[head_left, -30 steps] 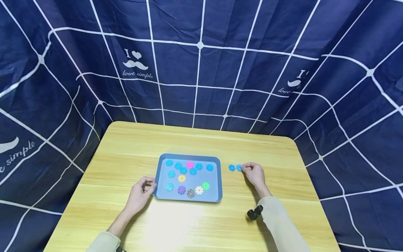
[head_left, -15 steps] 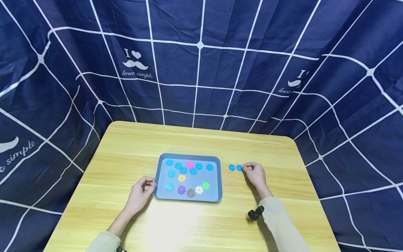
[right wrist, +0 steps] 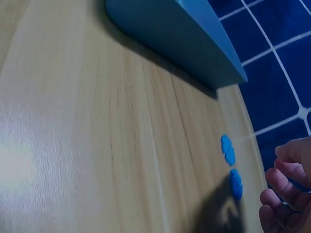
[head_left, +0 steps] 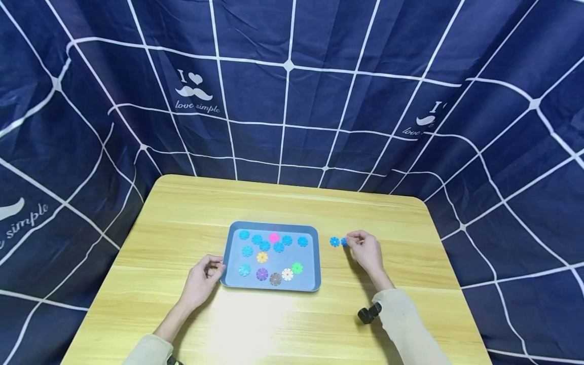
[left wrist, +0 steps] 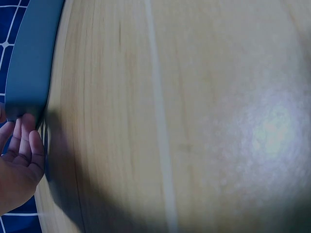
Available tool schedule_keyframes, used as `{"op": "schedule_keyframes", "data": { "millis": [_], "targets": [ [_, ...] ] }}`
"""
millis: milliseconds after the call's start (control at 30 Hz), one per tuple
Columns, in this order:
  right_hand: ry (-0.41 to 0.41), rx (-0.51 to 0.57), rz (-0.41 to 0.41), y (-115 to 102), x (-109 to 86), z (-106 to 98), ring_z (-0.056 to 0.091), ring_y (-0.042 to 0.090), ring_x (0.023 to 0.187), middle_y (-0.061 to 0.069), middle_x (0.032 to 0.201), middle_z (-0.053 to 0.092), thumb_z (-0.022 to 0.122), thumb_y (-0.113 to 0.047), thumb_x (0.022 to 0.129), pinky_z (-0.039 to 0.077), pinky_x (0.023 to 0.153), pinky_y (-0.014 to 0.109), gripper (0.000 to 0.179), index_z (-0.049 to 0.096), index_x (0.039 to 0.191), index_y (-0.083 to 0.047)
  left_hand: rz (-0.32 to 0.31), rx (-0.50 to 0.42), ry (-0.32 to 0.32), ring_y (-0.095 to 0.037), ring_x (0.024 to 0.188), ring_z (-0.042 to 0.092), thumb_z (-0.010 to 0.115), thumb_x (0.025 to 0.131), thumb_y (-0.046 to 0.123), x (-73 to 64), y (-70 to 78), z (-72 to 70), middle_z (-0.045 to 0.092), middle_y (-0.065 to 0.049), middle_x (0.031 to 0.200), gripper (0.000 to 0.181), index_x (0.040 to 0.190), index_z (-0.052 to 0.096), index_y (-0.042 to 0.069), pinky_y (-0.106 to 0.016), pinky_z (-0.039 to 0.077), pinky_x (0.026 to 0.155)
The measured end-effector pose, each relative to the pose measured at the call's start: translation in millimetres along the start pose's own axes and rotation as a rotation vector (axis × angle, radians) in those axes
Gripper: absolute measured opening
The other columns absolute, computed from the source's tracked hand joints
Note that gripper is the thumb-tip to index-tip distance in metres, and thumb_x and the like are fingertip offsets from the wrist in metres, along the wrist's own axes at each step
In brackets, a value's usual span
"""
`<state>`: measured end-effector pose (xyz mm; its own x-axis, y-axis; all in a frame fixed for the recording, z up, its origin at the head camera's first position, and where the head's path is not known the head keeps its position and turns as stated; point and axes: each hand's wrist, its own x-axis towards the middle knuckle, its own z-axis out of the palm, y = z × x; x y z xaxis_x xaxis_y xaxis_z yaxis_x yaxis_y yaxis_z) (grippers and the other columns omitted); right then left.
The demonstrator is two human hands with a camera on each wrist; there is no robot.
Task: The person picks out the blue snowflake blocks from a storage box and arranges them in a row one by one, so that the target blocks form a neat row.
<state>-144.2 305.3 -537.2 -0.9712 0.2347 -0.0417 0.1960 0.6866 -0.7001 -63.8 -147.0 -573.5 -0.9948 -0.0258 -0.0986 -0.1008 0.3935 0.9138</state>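
At its near-left side the grey-blue tray (head_left: pixel 317 258) is held by my left hand (head_left: pixel 201 281), whose fingers (left wrist: pixel 35 141) meet the tray's outer corner in the left wrist view. Two blue snowflake discs lie side by side on the table right of the tray: a left disc (head_left: pixel 334 242) and a right disc (right wrist: pixel 235 183). My right hand (head_left: pixel 366 252) hovers just over the right disc, partly covering it in the head view. In the right wrist view its loosely bent fingers (right wrist: pixel 279 179) stand apart from both discs and hold nothing.
Inside the tray lie several blue discs, plus a pink disc (head_left: pixel 274 238), an orange disc (head_left: pixel 262 257), a purple disc (head_left: pixel 262 274), a brown disc (head_left: pixel 275 279), a cream disc (head_left: pixel 287 274) and a green disc (head_left: pixel 297 268). A blue gridded curtain (head_left: pixel 255 137) surrounds the wooden table (head_left: pixel 365 334).
My right hand has risen slightly off the right blue disc, which stays on the table. The left hand keeps its place at the tray, and the head view shifts a little.
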Motion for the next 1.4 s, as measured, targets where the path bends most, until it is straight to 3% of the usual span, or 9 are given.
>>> {"op": "schedule_keyframes", "data": {
  "millis": [400, 667, 867, 1067, 1400],
  "targets": [
    [-0.034, -0.027, -0.174, -40, -9.7, 16, 0.064, 0.011, 0.078, 0.006, 0.094, 0.077, 0.076, -0.027, 0.096, 0.050, 0.070, 0.022, 0.020, 0.078, 0.109, -0.011, -0.002, -0.011, -0.002, -0.003, 0.073, 0.058, 0.067, 0.101, 0.005, 0.2, 0.3, -0.5, 0.072, -0.017, 0.105, 0.023, 0.122, 0.067, -0.004, -0.017, 0.050, 0.061],
    [-0.101, -0.058, -0.298, -63, -16.7, 32, 0.067, 0.021, 0.089, 0.006, 0.098, 0.076, 0.077, -0.025, 0.096, 0.054, 0.080, 0.035, 0.025, 0.077, 0.116, -0.010, 0.001, -0.015, -0.004, -0.003, 0.072, 0.057, 0.067, 0.101, 0.005, 0.3, 0.7, -0.9, 0.072, -0.017, 0.104, 0.023, 0.122, 0.067, -0.005, -0.018, 0.050, 0.060],
    [-0.146, -0.166, -0.367, -72, -20.1, 43, 0.070, 0.025, 0.097, 0.005, 0.106, 0.076, 0.076, -0.027, 0.097, 0.058, 0.083, 0.042, 0.027, 0.076, 0.118, -0.010, 0.013, -0.008, -0.004, -0.002, 0.072, 0.057, 0.068, 0.101, 0.005, 0.3, 1.0, -1.2, 0.073, -0.017, 0.104, 0.024, 0.122, 0.067, -0.005, -0.018, 0.050, 0.060],
    [-0.165, -0.242, -0.394, -76, -17.8, 55, 0.067, 0.021, 0.095, 0.003, 0.106, 0.076, 0.076, -0.028, 0.098, 0.057, 0.081, 0.040, 0.024, 0.077, 0.117, -0.013, 0.017, 0.000, -0.002, -0.002, 0.072, 0.056, 0.068, 0.100, 0.005, 0.8, -0.6, -1.2, 0.073, -0.016, 0.104, 0.023, 0.121, 0.067, -0.004, -0.018, 0.049, 0.060],
    [-0.192, -0.432, -0.561, -74, -12.1, 68, 0.065, 0.025, 0.103, 0.005, 0.111, 0.077, 0.076, -0.028, 0.097, 0.054, 0.092, 0.044, 0.025, 0.077, 0.117, -0.012, -0.004, -0.004, -0.002, -0.002, 0.074, 0.058, 0.067, 0.101, 0.006, 0.2, 1.3, -1.4, 0.073, -0.016, 0.105, 0.023, 0.122, 0.067, -0.004, -0.018, 0.050, 0.064]
  ]
}}
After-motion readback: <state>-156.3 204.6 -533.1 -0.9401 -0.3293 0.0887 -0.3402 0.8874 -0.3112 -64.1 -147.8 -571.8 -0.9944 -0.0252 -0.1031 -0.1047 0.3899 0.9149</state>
